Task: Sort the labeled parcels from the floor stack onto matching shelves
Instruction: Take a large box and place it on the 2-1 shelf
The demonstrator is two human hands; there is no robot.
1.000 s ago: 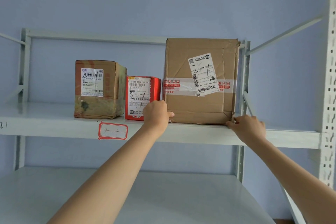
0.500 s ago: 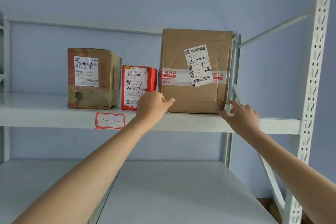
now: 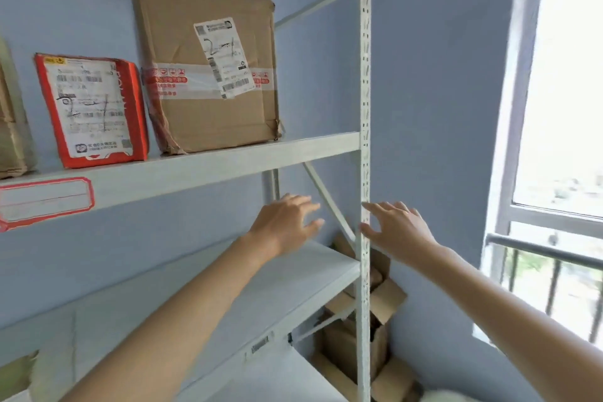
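Tall creased brown cardboard parcel (image 3: 208, 65), banded with clear red-printed tape and bearing a slanted white label, upright on the upper pale grey metal shelf (image 3: 228, 160). Just beside it, a glossy red parcel (image 3: 93, 111) with a white barcode label. Below the shelf, left hand (image 3: 284, 225) and right hand (image 3: 396, 225), fingers loosely spread, gripping nothing. Perforated white steel upright (image 3: 364, 75) between them. Crumpled cardboard boxes (image 3: 381, 313) stacked on the floor.

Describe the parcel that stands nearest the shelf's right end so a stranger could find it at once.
Start at the grey rack against the blue wall and follow its upper shelf rightward. The last parcel there is a tall brown box, banded with red-printed tape under a slanted white label; its neighbour, the red parcel, is shorter.
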